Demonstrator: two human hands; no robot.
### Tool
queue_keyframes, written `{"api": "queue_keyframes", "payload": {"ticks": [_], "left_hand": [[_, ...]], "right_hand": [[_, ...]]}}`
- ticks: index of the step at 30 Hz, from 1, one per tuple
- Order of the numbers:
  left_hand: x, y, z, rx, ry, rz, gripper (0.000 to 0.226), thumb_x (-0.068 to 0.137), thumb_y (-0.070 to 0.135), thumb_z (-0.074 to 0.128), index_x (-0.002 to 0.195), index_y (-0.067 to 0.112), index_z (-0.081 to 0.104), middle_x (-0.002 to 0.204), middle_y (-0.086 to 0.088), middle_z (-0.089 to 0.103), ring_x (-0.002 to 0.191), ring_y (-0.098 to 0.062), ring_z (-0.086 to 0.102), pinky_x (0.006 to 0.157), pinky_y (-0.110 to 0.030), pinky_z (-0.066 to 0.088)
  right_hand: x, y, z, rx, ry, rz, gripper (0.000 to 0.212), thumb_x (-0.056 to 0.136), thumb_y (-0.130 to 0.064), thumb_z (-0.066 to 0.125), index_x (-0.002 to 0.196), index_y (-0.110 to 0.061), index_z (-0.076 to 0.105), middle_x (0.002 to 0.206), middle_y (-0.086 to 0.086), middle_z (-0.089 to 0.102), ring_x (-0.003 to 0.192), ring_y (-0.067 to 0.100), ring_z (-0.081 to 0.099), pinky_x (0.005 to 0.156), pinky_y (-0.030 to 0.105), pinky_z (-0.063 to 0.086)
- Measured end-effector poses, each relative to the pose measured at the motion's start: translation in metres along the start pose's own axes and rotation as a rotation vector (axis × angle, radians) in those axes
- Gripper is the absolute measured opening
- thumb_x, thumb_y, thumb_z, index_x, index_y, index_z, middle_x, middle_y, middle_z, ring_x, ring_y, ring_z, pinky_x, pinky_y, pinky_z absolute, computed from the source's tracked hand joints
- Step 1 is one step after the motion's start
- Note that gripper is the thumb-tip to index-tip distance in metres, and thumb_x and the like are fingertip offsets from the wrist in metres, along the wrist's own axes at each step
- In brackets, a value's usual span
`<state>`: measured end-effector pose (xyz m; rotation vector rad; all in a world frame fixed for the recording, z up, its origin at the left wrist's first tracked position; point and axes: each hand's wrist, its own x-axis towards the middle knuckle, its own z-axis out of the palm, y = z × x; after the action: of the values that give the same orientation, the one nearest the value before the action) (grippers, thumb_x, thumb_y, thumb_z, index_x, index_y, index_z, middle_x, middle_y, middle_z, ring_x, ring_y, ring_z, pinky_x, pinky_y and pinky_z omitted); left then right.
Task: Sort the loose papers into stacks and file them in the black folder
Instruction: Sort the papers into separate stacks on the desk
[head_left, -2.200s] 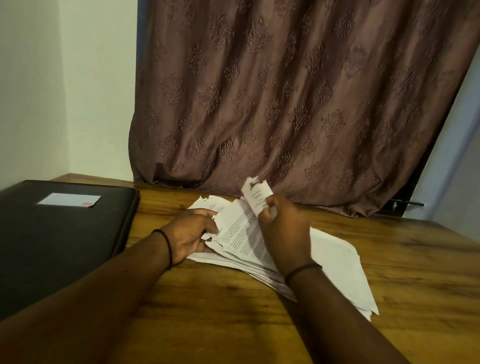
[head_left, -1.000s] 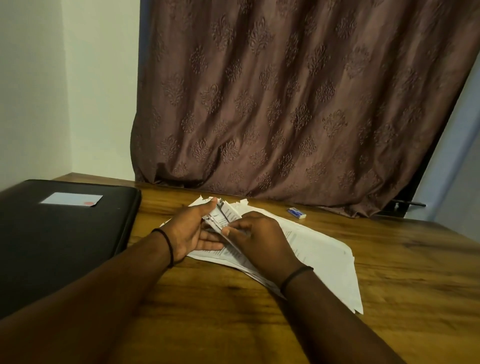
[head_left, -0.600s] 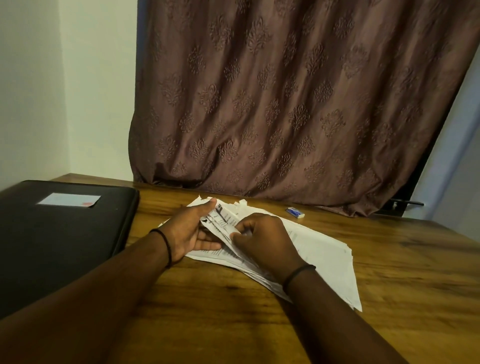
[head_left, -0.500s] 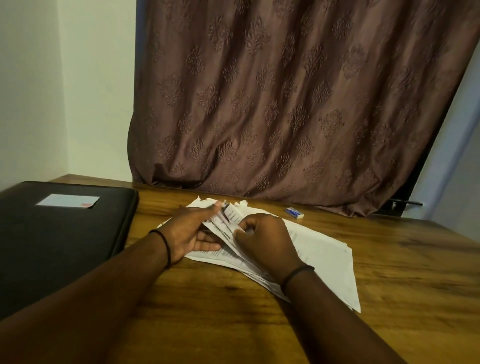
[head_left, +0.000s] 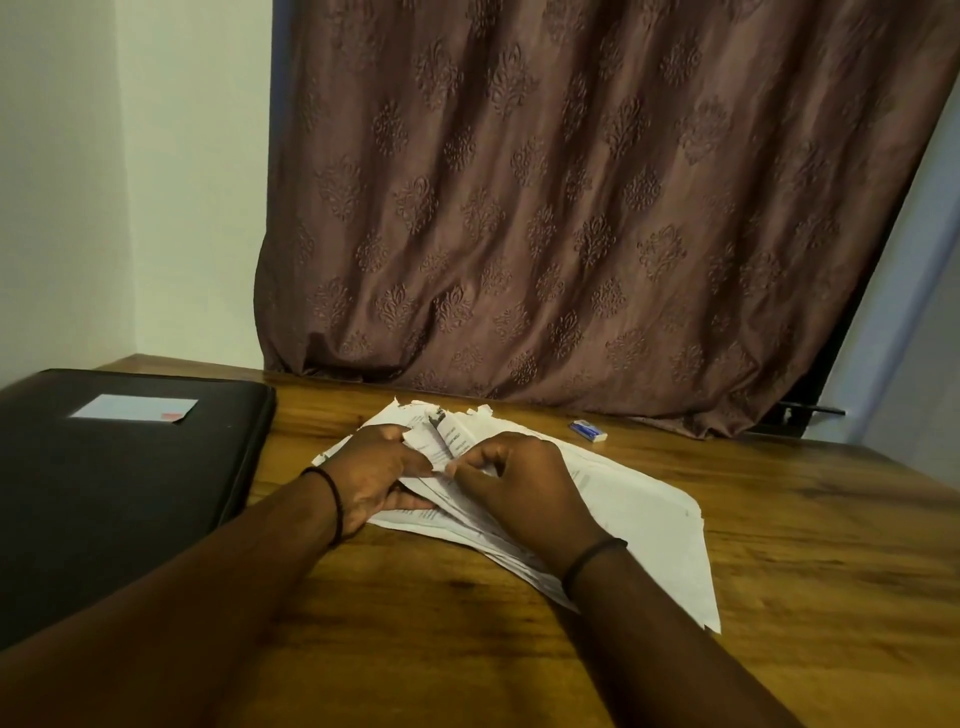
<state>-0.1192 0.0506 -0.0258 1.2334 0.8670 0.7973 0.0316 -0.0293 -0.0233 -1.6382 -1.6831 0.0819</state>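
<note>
Where two hands meet: left hand (head_left: 374, 473) and right hand (head_left: 519, 483) each pinch sheets of one paper pile (head_left: 639, 519) on table (head_left: 805, 571); one black folder (head_left: 130, 493) at left, cut off; one eraser (head_left: 588, 431); sheet count unclear, print illegible.

**No text legible**

Printed lines cross the folded sheet (head_left: 449, 436) and the papers (head_left: 639, 519) beneath it, all too blurred to read. The pale label (head_left: 135, 408) on the black folder (head_left: 104, 493) shows no readable writing.
</note>
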Motion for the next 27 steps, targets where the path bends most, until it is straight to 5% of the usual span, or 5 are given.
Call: {"api": "queue_keyframes", "payload": {"ticks": [12, 16, 22, 27], "left_hand": [[0.001, 0.000, 0.001, -0.023, 0.000, -0.003, 0.030, 0.088, -0.009, 0.058, 0.116, 0.004, 0.061, 0.098, -0.012, 0.075, 0.084, -0.025, 0.073, 0.065, -0.038, 0.062], [0.000, 0.000, 0.002, -0.044, 0.012, -0.023, 0.035, 0.086, -0.010, 0.063, 0.118, 0.003, 0.056, 0.096, -0.014, 0.075, 0.083, -0.027, 0.074, 0.068, -0.041, 0.062], [0.000, 0.002, 0.002, -0.042, 0.010, -0.035, 0.043, 0.089, -0.008, 0.060, 0.130, 0.002, 0.051, 0.104, -0.013, 0.073, 0.085, -0.026, 0.074, 0.071, -0.042, 0.061], [0.001, 0.001, 0.002, -0.041, 0.019, -0.042, 0.051, 0.090, -0.007, 0.059, 0.138, 0.003, 0.044, 0.108, -0.014, 0.072, 0.089, -0.028, 0.073, 0.074, -0.043, 0.061]], "right_hand": [[0.000, -0.003, -0.002, -0.117, -0.043, -0.001, 0.018, 0.090, -0.032, 0.066, 0.103, -0.024, 0.074, 0.107, -0.009, 0.070, 0.093, 0.005, 0.057, 0.088, 0.024, 0.048], [0.002, -0.001, -0.006, -0.074, 0.089, 0.070, 0.017, 0.095, -0.015, 0.054, 0.102, -0.020, 0.069, 0.102, -0.004, 0.069, 0.087, 0.008, 0.055, 0.080, 0.021, 0.044], [-0.001, -0.001, -0.020, 0.013, 0.330, 0.113, 0.050, 0.098, -0.011, 0.052, 0.141, -0.032, 0.038, 0.127, 0.005, 0.063, 0.104, 0.021, 0.061, 0.089, 0.030, 0.049], [0.001, 0.005, -0.027, 0.080, 0.469, 0.145, 0.055, 0.096, -0.009, 0.056, 0.143, -0.025, 0.032, 0.125, 0.006, 0.065, 0.104, 0.023, 0.065, 0.086, 0.031, 0.052]]}}
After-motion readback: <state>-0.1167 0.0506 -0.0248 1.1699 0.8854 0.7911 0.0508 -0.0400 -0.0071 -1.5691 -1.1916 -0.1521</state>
